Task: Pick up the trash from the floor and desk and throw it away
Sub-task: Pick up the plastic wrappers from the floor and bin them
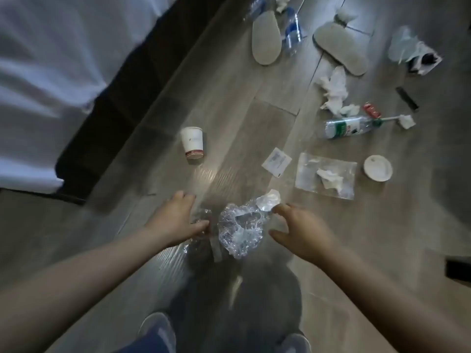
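A crumpled clear plastic wrap (pixel 240 230) hangs low over the wooden floor between my hands. My left hand (pixel 175 220) is just left of it, thumb and fingers curled on a piece of thin clear plastic film (pixel 202 217). To the right of the wrap, my right hand (pixel 298 230) has its fingers spread, with fingertips close to a white crumpled bit (pixel 267 200) at the wrap's top. More trash lies beyond: a paper cup (pixel 192 146), a white sachet (pixel 276 161), a clear bag with tissue (pixel 326 175), a lid (pixel 378 167), a plastic bottle (pixel 349 126) and tissues (pixel 334 90).
A bed with white sheets (pixel 46 72) and a dark base runs along the left. Two grey slippers (pixel 266 38) (pixel 340 49), a blue-labelled bottle (pixel 293 29) and a wrapper pile (pixel 413 50) lie at the far end. My shoes (pixel 158 332) are at the bottom edge.
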Motion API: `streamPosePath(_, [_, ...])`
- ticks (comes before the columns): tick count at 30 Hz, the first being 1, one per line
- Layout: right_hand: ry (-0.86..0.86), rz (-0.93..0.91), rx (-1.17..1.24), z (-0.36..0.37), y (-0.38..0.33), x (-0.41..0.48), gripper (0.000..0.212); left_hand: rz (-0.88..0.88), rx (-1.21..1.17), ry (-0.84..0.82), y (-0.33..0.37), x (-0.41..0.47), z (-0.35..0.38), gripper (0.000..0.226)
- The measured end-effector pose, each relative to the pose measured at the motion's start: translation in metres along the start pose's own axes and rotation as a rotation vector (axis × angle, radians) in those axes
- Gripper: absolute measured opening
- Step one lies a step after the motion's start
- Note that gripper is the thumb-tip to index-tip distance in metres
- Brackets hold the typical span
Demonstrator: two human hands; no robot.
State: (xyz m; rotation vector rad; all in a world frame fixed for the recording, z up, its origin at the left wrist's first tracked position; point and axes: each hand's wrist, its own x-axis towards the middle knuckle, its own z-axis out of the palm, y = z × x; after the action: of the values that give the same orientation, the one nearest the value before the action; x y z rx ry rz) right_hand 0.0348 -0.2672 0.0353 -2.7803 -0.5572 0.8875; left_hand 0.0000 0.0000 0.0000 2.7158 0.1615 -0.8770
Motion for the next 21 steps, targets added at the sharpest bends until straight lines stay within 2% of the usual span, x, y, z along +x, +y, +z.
streamPosePath(4, [0.102,-0.076,-0.065,0.033,0.015,0.051,0.049,0.038,0.025,-0.006,-0.014,0.051,0.037,0.069])
streamPosePath(8, [0.168,-0.129,-0.129,0.051,0.027,0.079,0.049,0.026,0.058,-0.042,-0.026,0.075,0.073,0.089])
streamPosePath(11, [0.187,-0.13,-0.153,0.061,0.028,0.081,0.048,-0.054,-0.013,-0.026,-0.027,0.075,0.087,0.102])
streamPosePath(15, [0.144,-0.058,-0.109,0.075,0.032,0.072,0.056,-0.179,-0.01,-0.036,-0.024,0.068,0.095,0.124])
streamPosePath(19, [-0.031,0.063,-0.003,0.087,0.049,0.079,0.08,-0.218,-0.055,-0.036,-0.027,0.07,0.105,0.137])
streamPosePath(21, [-0.062,0.089,0.057,0.091,0.057,0.082,0.09,-0.21,-0.093,-0.016,-0.028,0.07,0.111,0.143])
